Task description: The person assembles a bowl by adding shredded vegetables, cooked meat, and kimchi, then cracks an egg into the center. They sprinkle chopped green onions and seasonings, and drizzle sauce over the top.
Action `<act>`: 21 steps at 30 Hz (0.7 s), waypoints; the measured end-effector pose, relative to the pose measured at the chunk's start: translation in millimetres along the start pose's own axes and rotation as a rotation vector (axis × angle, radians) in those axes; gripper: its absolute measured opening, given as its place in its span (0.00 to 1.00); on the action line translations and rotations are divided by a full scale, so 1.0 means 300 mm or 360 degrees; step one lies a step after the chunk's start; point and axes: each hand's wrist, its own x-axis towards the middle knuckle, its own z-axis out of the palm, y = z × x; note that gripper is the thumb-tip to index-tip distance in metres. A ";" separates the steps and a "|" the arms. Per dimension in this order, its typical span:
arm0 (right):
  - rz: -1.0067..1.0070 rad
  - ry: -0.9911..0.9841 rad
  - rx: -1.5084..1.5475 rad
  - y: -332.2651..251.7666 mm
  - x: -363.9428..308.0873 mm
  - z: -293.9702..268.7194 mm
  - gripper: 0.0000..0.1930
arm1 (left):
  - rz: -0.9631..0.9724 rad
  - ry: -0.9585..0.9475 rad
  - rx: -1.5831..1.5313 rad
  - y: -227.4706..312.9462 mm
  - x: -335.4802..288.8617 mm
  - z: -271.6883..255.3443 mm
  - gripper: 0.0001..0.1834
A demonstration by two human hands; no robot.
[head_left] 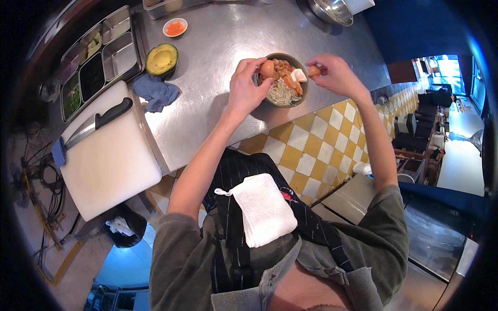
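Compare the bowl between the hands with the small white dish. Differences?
Size: the bowl is clearly larger than the small white dish.
Colour: the bowl's rim is dark and greenish; the dish's is white.
Contents: the bowl holds pale strands, orange-brown pieces and a white piece; the dish shows only orange bits.
Hands: the left hand and right hand flank the bowl; the dish has none beside it.
Shared: both are round and open-topped.

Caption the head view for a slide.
Left hand and right hand hold brown eggshell pieces at a food-filled bowl on a steel counter.
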 end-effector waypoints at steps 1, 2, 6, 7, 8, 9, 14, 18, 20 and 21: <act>0.0009 0.0048 0.0019 0.059 -0.012 0.059 0.16 | -0.0004 0.0025 0.0040 0.001 -0.010 0.022 0.25; -0.0010 0.0090 0.0048 0.094 -0.010 0.097 0.15 | -0.0011 0.0071 0.0102 -0.005 -0.018 0.035 0.25; 0.0024 0.0490 0.0649 0.056 -0.072 0.121 0.17 | -0.0017 0.0177 0.0087 0.062 -0.043 0.058 0.25; 0.0016 0.0559 0.0968 0.027 -0.086 0.117 0.18 | -0.0142 0.0135 -0.0165 0.080 -0.057 0.072 0.25; 0.0005 0.0618 0.1287 -0.005 -0.101 0.117 0.18 | -0.0265 0.0092 -0.0418 0.096 -0.075 0.089 0.25; -0.0121 0.0688 0.1409 -0.022 -0.102 0.148 0.18 | -0.0391 0.0050 -0.0658 0.103 -0.083 0.104 0.25; -0.0491 0.0696 0.1818 -0.127 -0.150 0.329 0.20 | -0.0478 0.0078 -0.1139 0.219 -0.216 0.078 0.23; -0.0592 0.0504 0.1771 -0.283 -0.197 0.412 0.20 | -0.0344 0.0285 -0.1020 0.236 -0.359 -0.068 0.23; -0.0675 0.0371 0.1707 -0.368 -0.200 0.459 0.20 | -0.0329 0.0400 -0.1046 0.271 -0.442 -0.159 0.24; -0.0723 0.0307 0.1672 -0.418 -0.199 0.485 0.20 | -0.0314 0.0459 -0.1058 0.289 -0.484 -0.210 0.24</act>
